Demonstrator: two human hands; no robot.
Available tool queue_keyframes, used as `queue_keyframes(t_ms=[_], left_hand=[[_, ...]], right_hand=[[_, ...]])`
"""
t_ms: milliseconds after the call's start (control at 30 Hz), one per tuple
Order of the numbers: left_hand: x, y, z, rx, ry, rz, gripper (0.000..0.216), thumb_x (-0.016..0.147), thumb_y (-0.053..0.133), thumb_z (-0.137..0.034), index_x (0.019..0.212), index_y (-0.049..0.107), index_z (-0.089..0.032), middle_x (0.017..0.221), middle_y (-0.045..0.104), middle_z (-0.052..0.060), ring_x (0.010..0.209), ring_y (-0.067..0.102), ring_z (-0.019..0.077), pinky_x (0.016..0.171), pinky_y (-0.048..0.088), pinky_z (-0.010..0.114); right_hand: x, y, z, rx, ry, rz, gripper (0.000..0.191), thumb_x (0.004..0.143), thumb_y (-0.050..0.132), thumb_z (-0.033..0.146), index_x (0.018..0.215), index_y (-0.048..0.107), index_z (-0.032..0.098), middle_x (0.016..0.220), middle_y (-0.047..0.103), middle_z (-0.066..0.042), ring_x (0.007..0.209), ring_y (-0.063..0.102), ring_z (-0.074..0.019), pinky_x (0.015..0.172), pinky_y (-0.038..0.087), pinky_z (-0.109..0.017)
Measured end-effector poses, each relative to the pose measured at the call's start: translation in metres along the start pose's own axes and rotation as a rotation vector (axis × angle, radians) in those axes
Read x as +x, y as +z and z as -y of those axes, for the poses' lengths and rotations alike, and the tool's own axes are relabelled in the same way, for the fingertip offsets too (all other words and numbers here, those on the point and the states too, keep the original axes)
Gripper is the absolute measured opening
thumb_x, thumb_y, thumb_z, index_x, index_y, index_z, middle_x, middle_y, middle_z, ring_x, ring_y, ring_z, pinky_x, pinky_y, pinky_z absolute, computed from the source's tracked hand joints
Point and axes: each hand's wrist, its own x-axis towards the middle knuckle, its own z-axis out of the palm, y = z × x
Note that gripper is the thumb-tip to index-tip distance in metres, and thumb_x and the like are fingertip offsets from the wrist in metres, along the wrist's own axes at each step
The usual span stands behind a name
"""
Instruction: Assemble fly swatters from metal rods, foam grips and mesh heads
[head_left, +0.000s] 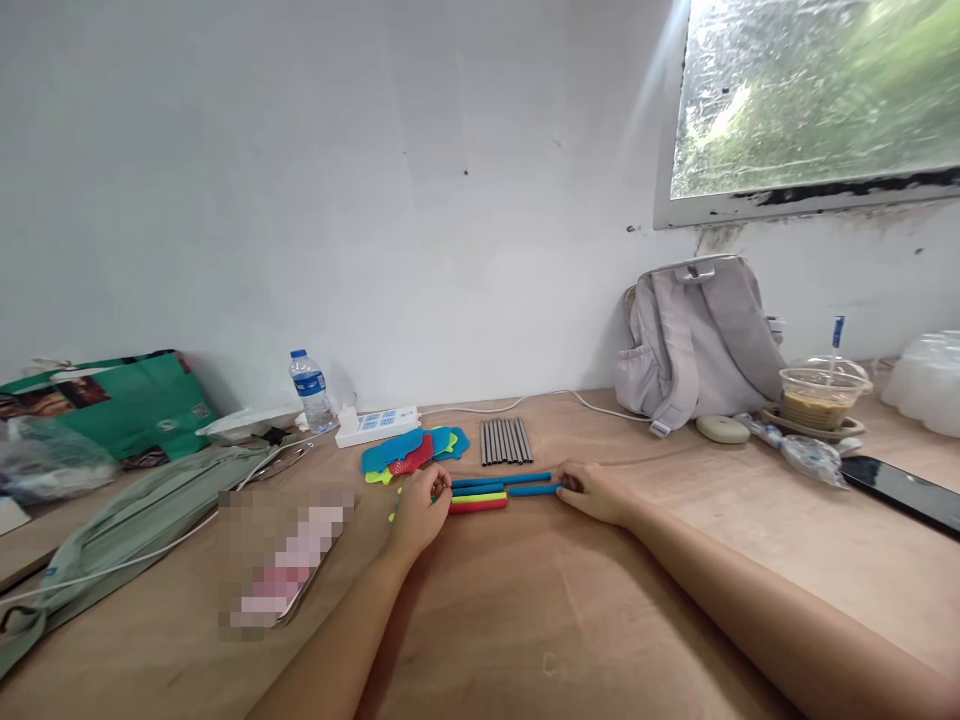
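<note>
A small row of coloured rods [480, 495], blue, yellow-green and red, lies on the wooden table [525, 620] between my hands. My left hand [417, 512] curls its fingers on the left ends of the rods. My right hand [592, 490] pinches the right end of a blue rod [534, 490]. Behind them lies a neat row of several grey metal tubes [505, 441]. To the left of the tubes sits a pile of blue, red and yellow mesh heads [411, 452].
A white power strip [377, 425] and a water bottle [312, 390] stand by the wall. A grey backpack [697, 340] leans at the back right, beside a lidded drink cup [819, 395] and a dark phone [907, 492]. Green bags [112, 400] lie at the left.
</note>
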Motion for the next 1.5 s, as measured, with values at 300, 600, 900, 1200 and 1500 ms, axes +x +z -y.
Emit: queue_keyframes(t_ms=[300,600,900,1200,1500], left_hand=[[-0.011,-0.009,-0.027,-0.001,0.369,0.159,0.014,0.079,0.045,-0.027,0.09,0.049,-0.019,0.091,0.054,0.006,0.087,0.049,0.0192,0.077,0.038,0.032],[-0.022,0.013,-0.053,0.124,0.53,0.418,0.026,0.077,0.048,-0.025,0.103,0.051,-0.021,0.094,0.061,0.005,0.086,0.054,0.0194,0.08,0.038,0.034],[-0.017,0.017,-0.043,0.088,0.598,0.444,0.04,0.075,0.045,-0.013,0.112,0.052,-0.026,0.101,0.06,0.002,0.093,0.055,0.0166,0.08,0.041,0.029],[-0.017,0.02,-0.048,0.054,0.624,0.467,0.038,0.08,0.04,-0.015,0.114,0.053,-0.028,0.098,0.057,0.004,0.087,0.053,0.0147,0.077,0.042,0.026],[-0.015,0.018,-0.058,0.078,0.719,0.533,0.031,0.075,0.047,-0.019,0.104,0.058,-0.023,0.095,0.059,0.006,0.087,0.053,0.0187,0.08,0.039,0.031]], right_hand=[[-0.001,-0.001,0.016,0.191,-0.011,-0.13,0.026,0.083,0.042,0.036,0.069,0.052,0.017,0.062,0.05,0.001,0.058,0.046,-0.0121,0.055,0.034,-0.023],[-0.005,0.021,0.041,0.141,-0.258,0.052,0.036,0.089,0.035,0.04,0.068,0.053,0.017,0.065,0.053,0.0,0.061,0.047,-0.0115,0.059,0.036,-0.023],[0.035,0.013,-0.029,-0.031,-0.157,-0.122,0.027,0.079,0.04,0.012,0.1,0.056,0.019,0.1,0.057,-0.008,0.084,0.054,-0.0166,0.077,0.043,-0.031],[0.048,0.017,-0.036,-0.215,-0.19,0.051,0.03,0.084,0.035,0.014,0.105,0.056,0.019,0.108,0.058,-0.006,0.101,0.05,-0.0188,0.089,0.036,-0.035],[0.048,0.01,-0.032,-0.255,-0.189,0.089,0.032,0.08,0.035,0.007,0.102,0.055,0.018,0.107,0.059,-0.006,0.099,0.049,-0.0191,0.087,0.036,-0.034]])
